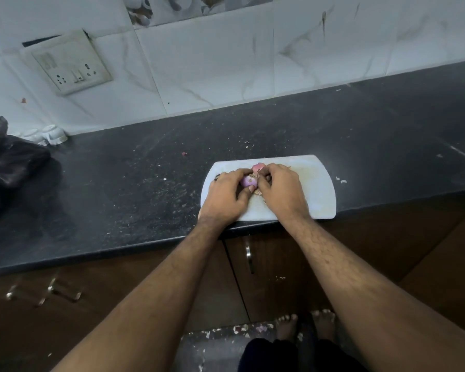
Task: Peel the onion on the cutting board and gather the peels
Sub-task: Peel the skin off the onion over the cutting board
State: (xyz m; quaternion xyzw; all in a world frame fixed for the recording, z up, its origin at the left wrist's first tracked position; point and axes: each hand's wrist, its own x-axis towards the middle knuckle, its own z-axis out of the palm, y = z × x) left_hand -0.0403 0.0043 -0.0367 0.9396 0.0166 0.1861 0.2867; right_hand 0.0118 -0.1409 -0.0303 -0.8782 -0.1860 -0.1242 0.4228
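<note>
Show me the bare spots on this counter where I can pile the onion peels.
Widest free patch: the dark counter between the black bag and the cutting board, with only small scraps on it. The counter right of the board toward the wall is also open. The board's right end is bare. Crowded: the board's middle, where left hand and right hand hold the onion.

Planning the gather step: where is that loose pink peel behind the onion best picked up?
Pinch the pink peel at its raised far edge, coming from the wall side, likely with the right hand. It curls up off the cutting board, so fingertips can close on the lip. Both hands and the onion, held by the left hand, block the near side.
</note>
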